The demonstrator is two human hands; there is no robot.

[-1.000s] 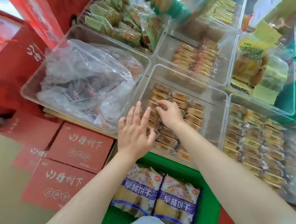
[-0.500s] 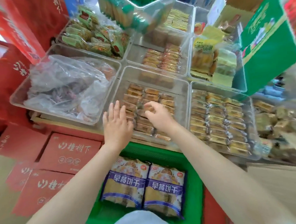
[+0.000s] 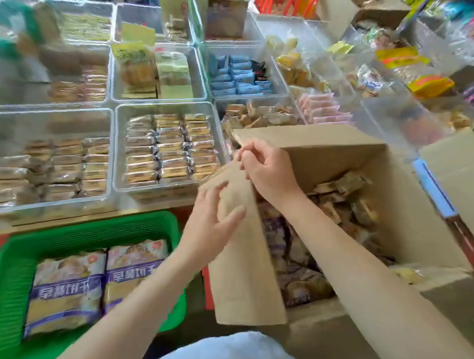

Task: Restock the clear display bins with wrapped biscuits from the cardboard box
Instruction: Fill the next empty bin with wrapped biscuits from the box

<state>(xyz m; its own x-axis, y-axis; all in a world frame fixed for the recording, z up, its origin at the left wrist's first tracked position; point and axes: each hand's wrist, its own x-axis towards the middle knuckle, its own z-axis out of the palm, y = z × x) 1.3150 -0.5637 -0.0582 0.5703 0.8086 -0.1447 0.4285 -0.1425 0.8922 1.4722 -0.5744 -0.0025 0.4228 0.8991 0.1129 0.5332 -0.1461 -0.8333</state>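
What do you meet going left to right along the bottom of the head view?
Green basket with two biscuit bags → left hand → raised box flap → right hand → cardboard box.

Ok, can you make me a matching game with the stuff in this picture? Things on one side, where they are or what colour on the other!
Things:
1. basket
2. cardboard box
3. left hand
4. blue packets

Places or colours:
A. brown, with loose wrapped biscuits inside
B. green, holding two big purple-striped bags
C. in a clear bin in the back row
D. against the outside of the box's flap

Pairs: 1-B, 2-A, 3-D, 4-C
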